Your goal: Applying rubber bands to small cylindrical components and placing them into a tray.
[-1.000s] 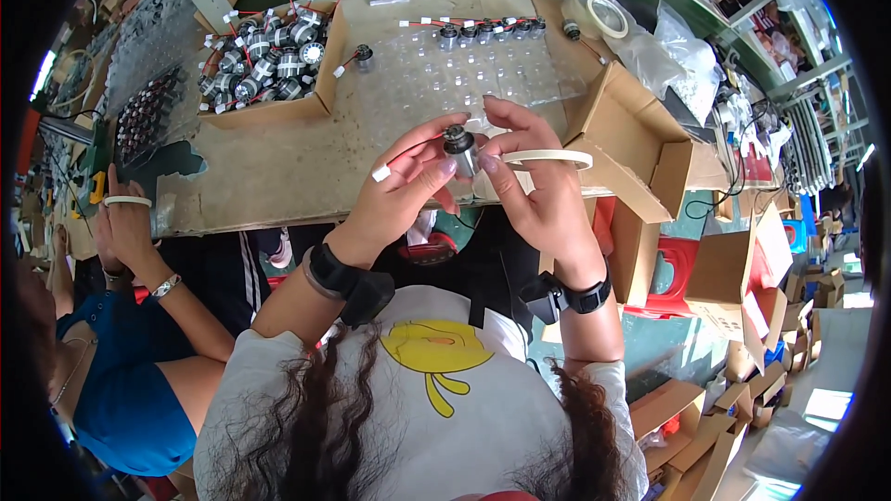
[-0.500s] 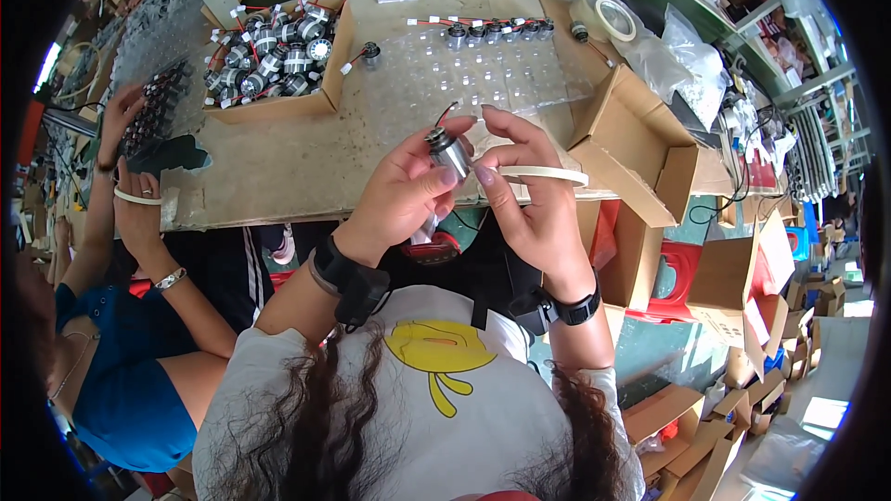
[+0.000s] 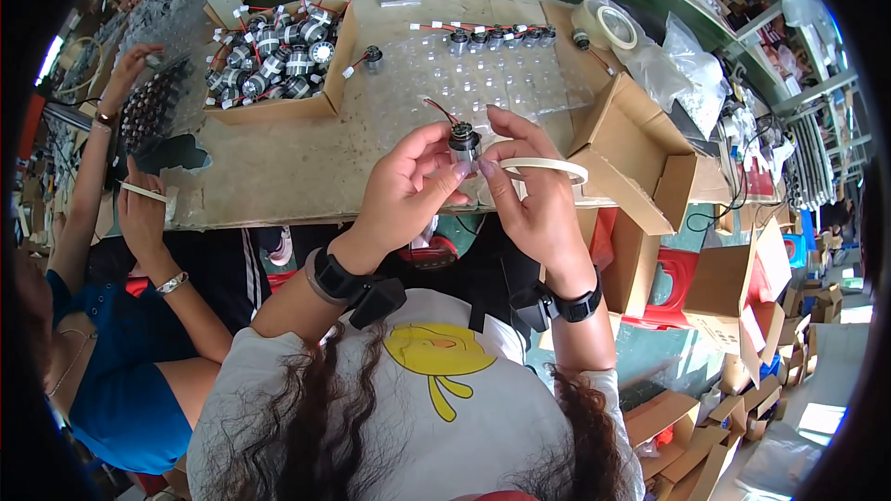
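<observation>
Upright between my hands is a small cylindrical motor (image 3: 464, 145), silver with a black top and thin red and dark wires. My left hand (image 3: 399, 193) is closed around its side, thumb across the front. Close against it on the right is my right hand (image 3: 543, 218), with thumb and index fingertips at the motor's lower edge. A narrow cream-coloured ring, like a thin roll of tape (image 3: 574, 168), hangs around the fingers of my right hand. What the right fingertips pinch at the motor is too small to make out.
A cardboard box (image 3: 251, 113) of wired motors stands at the back left. Several motors line the far edge of a clear plastic tray (image 3: 445, 79); a single motor (image 3: 373, 55) stands beside it. An open carton (image 3: 640, 153) leans at right. A co-worker's hand (image 3: 141, 218) is at left.
The motor has turned from tilted to more upright and shifted slightly right, its wires now pointing up left. My left hand has moved a little right with it. The co-worker's hands have shifted.
</observation>
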Demonstrator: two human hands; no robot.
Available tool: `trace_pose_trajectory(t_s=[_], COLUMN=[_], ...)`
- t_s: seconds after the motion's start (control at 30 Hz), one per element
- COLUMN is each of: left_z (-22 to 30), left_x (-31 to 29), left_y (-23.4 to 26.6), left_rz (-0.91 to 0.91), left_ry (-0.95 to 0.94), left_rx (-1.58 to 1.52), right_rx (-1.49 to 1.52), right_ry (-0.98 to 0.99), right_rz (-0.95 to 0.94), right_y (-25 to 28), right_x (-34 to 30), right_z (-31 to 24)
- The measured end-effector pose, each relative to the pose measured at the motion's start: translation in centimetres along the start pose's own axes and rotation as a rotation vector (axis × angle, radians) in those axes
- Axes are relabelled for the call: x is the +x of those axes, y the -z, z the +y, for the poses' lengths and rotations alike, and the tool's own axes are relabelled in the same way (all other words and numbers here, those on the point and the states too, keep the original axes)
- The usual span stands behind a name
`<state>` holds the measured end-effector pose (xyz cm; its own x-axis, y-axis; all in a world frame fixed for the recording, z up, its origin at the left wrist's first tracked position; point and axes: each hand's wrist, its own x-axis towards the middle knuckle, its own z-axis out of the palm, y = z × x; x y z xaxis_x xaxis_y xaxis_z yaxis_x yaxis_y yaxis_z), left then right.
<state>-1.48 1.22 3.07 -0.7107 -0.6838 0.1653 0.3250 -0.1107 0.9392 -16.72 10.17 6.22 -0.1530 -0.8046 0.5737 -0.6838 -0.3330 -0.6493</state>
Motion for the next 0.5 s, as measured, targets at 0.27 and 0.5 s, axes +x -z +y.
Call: trace_pose_trajectory(t_s=[0.27, 0.5], left_z=[-0.6, -0.8], left_x=[0.1, 0.2], left_y=[-0.5, 0.1], left_rz=[0.02, 0.126], left_ry=[-0.053, -0.193], left_rx=[0.061, 0.49], right_rx=[-0.101, -0.202], right_ry=[-0.009, 0.002], right_rz=[0.057, 0.147], right_y=[-0.9, -2.0], right_x=[-0.3, -0.6], right_z=[-0.4, -0.6])
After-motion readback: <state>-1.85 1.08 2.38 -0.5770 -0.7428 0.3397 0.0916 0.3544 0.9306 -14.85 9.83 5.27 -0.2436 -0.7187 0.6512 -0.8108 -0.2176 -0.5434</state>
